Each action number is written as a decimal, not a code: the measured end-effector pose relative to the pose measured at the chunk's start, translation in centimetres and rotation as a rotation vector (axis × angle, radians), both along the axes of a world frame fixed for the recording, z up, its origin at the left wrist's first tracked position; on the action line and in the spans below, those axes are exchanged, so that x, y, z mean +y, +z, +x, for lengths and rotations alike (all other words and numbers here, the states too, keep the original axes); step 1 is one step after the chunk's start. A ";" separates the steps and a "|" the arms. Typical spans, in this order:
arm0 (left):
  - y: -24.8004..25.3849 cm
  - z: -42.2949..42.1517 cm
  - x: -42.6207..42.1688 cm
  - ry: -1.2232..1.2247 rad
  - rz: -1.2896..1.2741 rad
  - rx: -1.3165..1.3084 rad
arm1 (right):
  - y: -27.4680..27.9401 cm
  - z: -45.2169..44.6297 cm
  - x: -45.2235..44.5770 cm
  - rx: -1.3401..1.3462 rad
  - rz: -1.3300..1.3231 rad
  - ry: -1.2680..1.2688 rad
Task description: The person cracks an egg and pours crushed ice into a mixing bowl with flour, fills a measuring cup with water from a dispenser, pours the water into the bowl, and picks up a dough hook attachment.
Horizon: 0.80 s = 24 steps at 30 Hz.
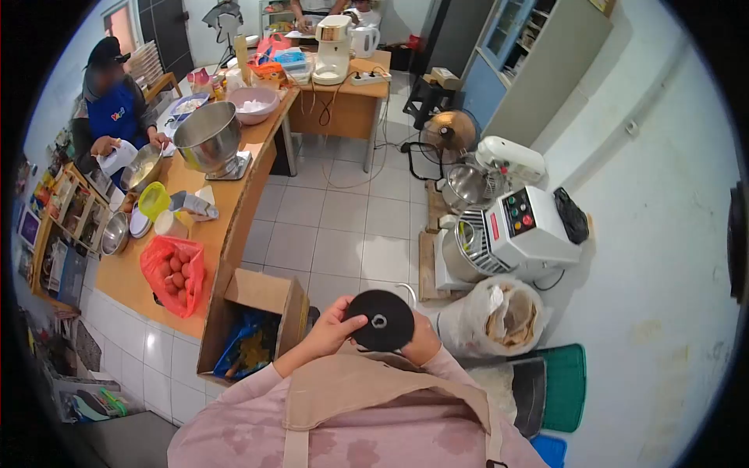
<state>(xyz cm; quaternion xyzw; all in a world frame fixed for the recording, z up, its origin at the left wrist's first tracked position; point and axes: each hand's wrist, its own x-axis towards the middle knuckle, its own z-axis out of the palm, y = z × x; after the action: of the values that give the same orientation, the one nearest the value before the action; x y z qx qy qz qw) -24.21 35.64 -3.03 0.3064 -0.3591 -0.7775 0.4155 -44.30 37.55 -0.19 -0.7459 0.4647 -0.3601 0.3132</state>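
In front of my chest, my left hand (331,326) holds a flat round black disc (394,316) with a small pale-rimmed hole at its centre. The left thumb lies across the disc's face near the hole, and the fingers go behind it. My right hand (422,341) is at the disc's right edge, partly behind it. Its fingers are hidden, so its grip cannot be made out. A thin, pale curved piece (407,292) shows just above the disc; what it belongs to is unclear.
Left stands a wooden table (248,187) with a steel mixing bowl (207,139) and eggs in a red bag (173,273). An open cardboard box (269,292) is below. Right are a mixer (530,230) and a lined sack (499,324). A co-worker (117,109) holds a hand mixer (117,156).
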 end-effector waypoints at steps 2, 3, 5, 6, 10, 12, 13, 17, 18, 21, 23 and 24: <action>0.5 -0.2 -4.2 0.059 -0.015 0.002 | 0.2 -0.8 -4.0 -0.008 -0.014 -0.035; 1.0 -0.3 -6.2 0.081 -0.035 -0.022 | -0.7 -1.4 -5.7 -0.164 0.135 -0.024; 2.0 -0.3 -10.0 0.123 -0.078 -0.084 | -2.4 -2.3 -9.4 -0.481 0.438 -0.001; 2.5 -0.4 -11.7 0.147 -0.082 -0.052 | -2.5 -3.1 -11.7 -0.525 0.544 0.107; 2.1 -0.6 -16.9 0.217 -0.151 -0.084 | -2.5 -1.8 -19.1 -0.711 0.689 0.286; 0.8 -0.8 -19.1 0.288 -0.227 -0.173 | -3.2 -0.5 -23.7 -0.657 0.679 0.329; 0.6 -0.8 -20.4 0.322 -0.197 -0.182 | -3.3 -0.1 -26.3 -0.629 0.673 0.354; -0.4 0.2 -26.8 0.489 -0.145 -0.242 | -3.5 0.7 -36.7 -0.571 0.793 0.543; -0.3 0.9 -28.5 0.509 -0.139 -0.279 | -3.3 1.1 -38.9 -0.560 0.794 0.561; 0.4 2.0 -33.2 0.586 -0.148 -0.285 | -2.0 1.4 -45.5 -0.422 0.854 0.732; 1.6 3.1 -35.0 0.580 -0.102 -0.298 | -1.3 2.7 -49.5 -0.363 0.834 0.813; 2.2 3.6 -35.7 0.575 -0.045 -0.341 | -1.1 3.7 -51.2 -0.344 0.832 0.847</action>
<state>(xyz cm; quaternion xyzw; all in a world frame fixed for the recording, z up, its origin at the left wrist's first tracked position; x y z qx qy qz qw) -20.64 -0.10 -0.81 0.5115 -0.3393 -0.5579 0.5586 -40.64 -13.69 -1.31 -0.6121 0.1727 -0.1080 0.7641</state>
